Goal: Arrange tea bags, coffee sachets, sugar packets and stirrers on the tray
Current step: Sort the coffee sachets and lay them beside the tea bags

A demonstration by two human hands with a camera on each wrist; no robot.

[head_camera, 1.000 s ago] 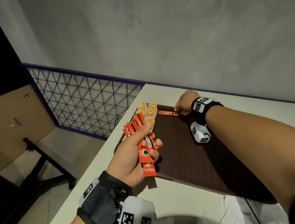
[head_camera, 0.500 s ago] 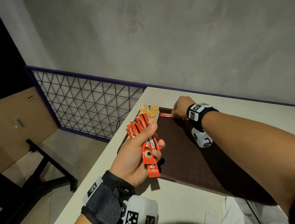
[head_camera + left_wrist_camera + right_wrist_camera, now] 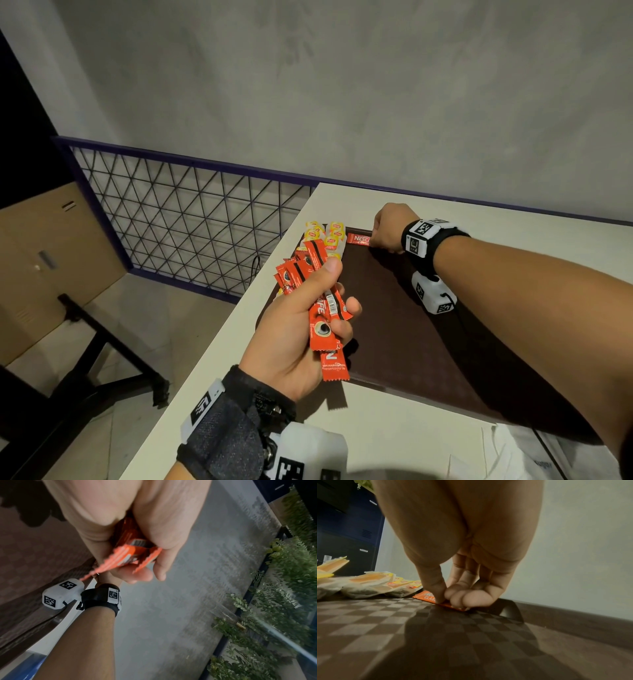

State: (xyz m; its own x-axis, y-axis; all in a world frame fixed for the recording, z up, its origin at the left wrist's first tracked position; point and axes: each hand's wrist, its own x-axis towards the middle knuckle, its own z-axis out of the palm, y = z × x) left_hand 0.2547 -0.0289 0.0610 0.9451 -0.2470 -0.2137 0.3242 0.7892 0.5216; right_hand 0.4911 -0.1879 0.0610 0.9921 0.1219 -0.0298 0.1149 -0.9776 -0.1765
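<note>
A dark brown checkered tray [image 3: 404, 329] lies on the white table. My left hand [image 3: 308, 325] grips a bunch of several red coffee sachets [image 3: 322, 308] above the tray's left edge; their ends show fanned out [image 3: 130, 555] in the left wrist view. My right hand [image 3: 387, 229] reaches to the tray's far edge, where its thumb and curled fingers [image 3: 453, 599] hold down one red coffee sachet [image 3: 358, 238] [image 3: 428, 597] flat on the tray. Yellow-tagged tea bags [image 3: 325, 233] [image 3: 373, 584] lie in the far left corner, just left of that sachet.
The white table [image 3: 394, 428] runs along a grey wall; its left edge drops off to a wire-mesh fence [image 3: 185, 219] and floor. White paper or packets [image 3: 513, 455] lie at the near right. Green foliage [image 3: 274, 601] shows in the left wrist view.
My right hand has stayed on the single sachet at the tray's far edge, nudging it slightly. My left hand keeps the bunch of sachets in about the same place.
</note>
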